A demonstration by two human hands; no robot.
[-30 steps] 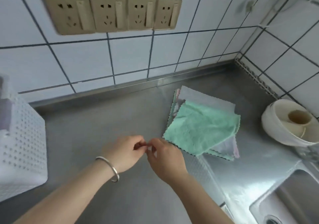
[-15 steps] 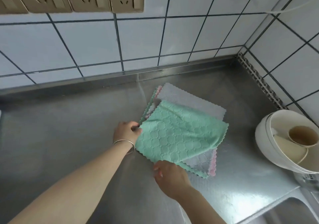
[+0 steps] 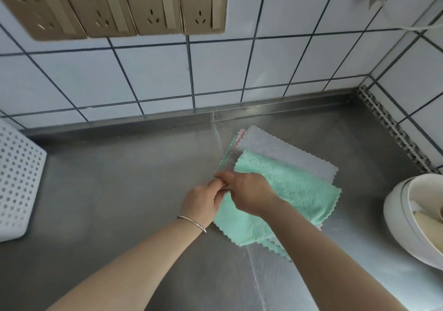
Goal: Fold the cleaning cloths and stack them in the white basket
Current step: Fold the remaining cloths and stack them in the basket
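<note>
Your left hand (image 3: pixel 202 200) and right hand (image 3: pixel 247 194) pinch the green cloth (image 3: pixel 294 191) at its left edge; bare table (image 3: pixel 119 191) lies toward the white basket (image 3: pixel 19 181).

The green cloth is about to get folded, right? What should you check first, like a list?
1. Green cloth on top of the pile: ok.
2. Both hands at its left corner, left hand and right hand: ok.
3. Firm pinch on the corner: cannot tell, the fingers overlap there.
4. Only the green cloth picked, not the grey cloth under it: cannot tell.
5. Bare counter to the left to fold on: ok.
6. Basket on the counter at the left: ok, only its side shows.
</note>
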